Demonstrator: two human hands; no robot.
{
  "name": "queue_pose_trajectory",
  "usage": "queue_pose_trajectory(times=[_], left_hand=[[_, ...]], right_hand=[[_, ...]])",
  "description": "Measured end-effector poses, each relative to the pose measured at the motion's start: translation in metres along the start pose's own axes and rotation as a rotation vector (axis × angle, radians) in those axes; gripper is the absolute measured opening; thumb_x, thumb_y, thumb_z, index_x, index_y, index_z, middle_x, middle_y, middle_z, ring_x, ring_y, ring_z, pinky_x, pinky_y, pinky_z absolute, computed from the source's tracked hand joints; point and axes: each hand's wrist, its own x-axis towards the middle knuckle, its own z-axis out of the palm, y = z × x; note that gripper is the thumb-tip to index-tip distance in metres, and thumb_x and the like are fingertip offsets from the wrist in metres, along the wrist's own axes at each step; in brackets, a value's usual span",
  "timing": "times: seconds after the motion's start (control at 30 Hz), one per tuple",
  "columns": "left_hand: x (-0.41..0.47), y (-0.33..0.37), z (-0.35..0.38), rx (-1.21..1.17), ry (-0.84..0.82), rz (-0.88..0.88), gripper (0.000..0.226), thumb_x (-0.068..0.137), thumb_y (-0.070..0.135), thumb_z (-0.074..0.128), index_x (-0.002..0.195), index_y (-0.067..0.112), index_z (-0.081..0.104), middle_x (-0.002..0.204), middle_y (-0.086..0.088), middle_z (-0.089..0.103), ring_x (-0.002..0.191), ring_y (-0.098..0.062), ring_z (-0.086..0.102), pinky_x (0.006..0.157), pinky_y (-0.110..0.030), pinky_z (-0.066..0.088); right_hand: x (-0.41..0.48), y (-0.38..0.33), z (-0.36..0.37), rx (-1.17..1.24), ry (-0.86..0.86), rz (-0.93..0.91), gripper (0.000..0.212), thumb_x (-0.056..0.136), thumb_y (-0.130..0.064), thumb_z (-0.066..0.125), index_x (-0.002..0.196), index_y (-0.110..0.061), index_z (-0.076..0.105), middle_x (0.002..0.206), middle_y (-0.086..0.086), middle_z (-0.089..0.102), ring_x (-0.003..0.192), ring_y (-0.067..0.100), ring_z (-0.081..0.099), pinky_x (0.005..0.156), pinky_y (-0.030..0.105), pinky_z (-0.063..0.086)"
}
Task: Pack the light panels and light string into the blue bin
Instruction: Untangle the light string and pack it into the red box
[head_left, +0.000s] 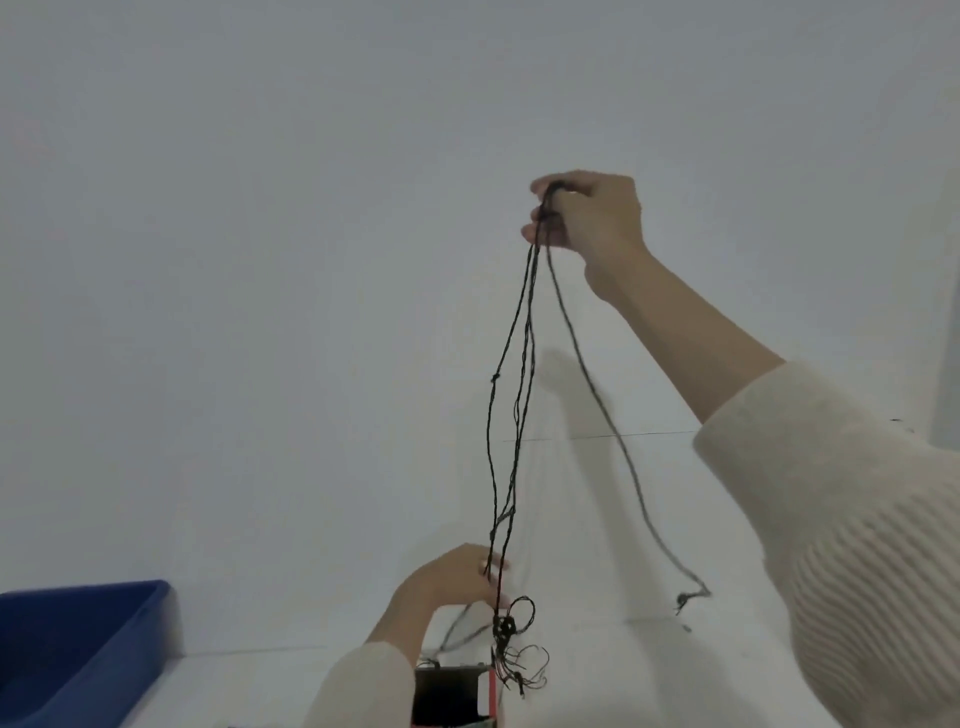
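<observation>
The dark light string (511, 395) hangs in long loops in front of a pale wall. My right hand (587, 218) is raised high and grips the top of the loops. My left hand (457, 579) is low and pinches the strands near their lower end. Below it a tangle of string (514, 649) dangles. One loose strand (623, 452) swings out to the right, blurred, with a small dark end (681, 601). The blue bin (78, 649) sits at the bottom left on the white table. A dark boxy object with a red edge (452, 696), possibly a light panel, stands under my left hand.
The white table surface (234, 691) runs along the bottom of the view. A plain pale wall (260, 260) fills the background. A thin horizontal seam (597, 436) crosses the wall behind the string.
</observation>
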Motion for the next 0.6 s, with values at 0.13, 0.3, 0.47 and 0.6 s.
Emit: queue_pose_trajectory(times=[0.13, 0.3, 0.47, 0.6], left_hand=[[-0.015, 0.069, -0.035, -0.960, 0.149, 0.320, 0.045, 0.091, -0.004, 0.039, 0.132, 0.012, 0.046, 0.115, -0.007, 0.057, 0.099, -0.015, 0.053, 0.078, -0.023, 0.041], [-0.050, 0.156, -0.074, -1.016, 0.207, 0.594, 0.033, 0.093, 0.046, 0.044, 0.117, 0.025, 0.052, 0.105, 0.003, 0.068, 0.104, -0.013, 0.062, 0.094, -0.033, 0.041], [-0.041, 0.137, -0.064, -0.508, 0.102, 0.474, 0.019, 0.095, 0.023, 0.052, 0.093, 0.007, 0.062, 0.043, 0.010, 0.042, 0.040, -0.008, 0.044, 0.082, -0.035, 0.053], [-0.041, 0.084, -0.070, -0.517, 0.075, 0.279, 0.022, 0.094, 0.028, 0.055, 0.082, 0.010, 0.061, 0.048, 0.008, 0.032, 0.040, -0.008, 0.037, 0.063, -0.024, 0.054]], right_hand=[[-0.003, 0.004, 0.002, -0.171, -0.119, 0.050, 0.024, 0.080, 0.009, 0.052, 0.078, -0.006, 0.070, 0.076, 0.008, 0.062, 0.059, 0.027, 0.059, 0.071, 0.035, 0.060], [-0.005, 0.004, 0.006, -0.175, -0.202, 0.084, 0.020, 0.080, 0.006, 0.055, 0.079, -0.006, 0.071, 0.074, 0.010, 0.061, 0.061, 0.028, 0.062, 0.073, 0.034, 0.059], [0.000, -0.003, -0.012, 0.170, 0.038, 0.128, 0.021, 0.086, 0.010, 0.050, 0.074, -0.001, 0.063, 0.064, 0.012, 0.056, 0.046, 0.020, 0.058, 0.070, 0.036, 0.060], [0.001, 0.018, -0.059, 0.498, 0.302, 0.257, 0.023, 0.090, 0.010, 0.046, 0.071, 0.003, 0.055, 0.061, 0.014, 0.049, 0.043, 0.020, 0.050, 0.058, 0.032, 0.058]])
